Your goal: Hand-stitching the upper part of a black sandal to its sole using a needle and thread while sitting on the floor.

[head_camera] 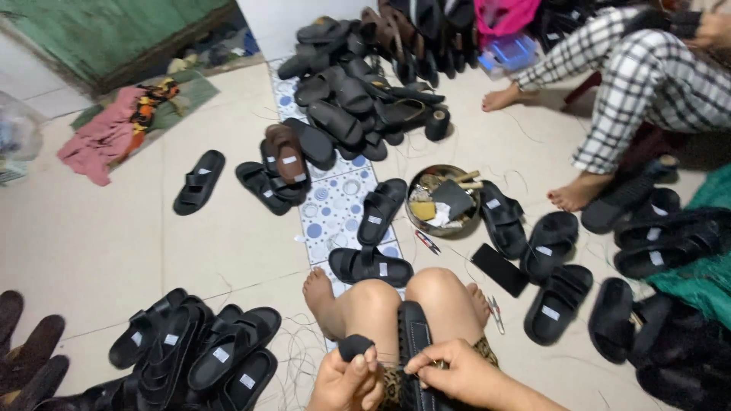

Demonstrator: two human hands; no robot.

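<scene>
— Holding anything in your left hand [348, 380]?

— Yes, you pinch a black strap end [355, 347] between thumb and fingers, just beside your knee.

— And your right hand [451, 371]?

— Its fingertips are closed on the stitched edge of the black sandal strap [412, 335], which lies between your knees, touching both hands.

— What's beyond them?

— A round metal tray [444, 199] of tools stands well ahead on the floor [106, 243], and a heap of black sandals [194, 350] lies left of your left hand.

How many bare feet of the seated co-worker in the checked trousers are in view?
2: one foot by the sandal pile at top, the other foot right of the round metal tin. None appears hidden.
</scene>
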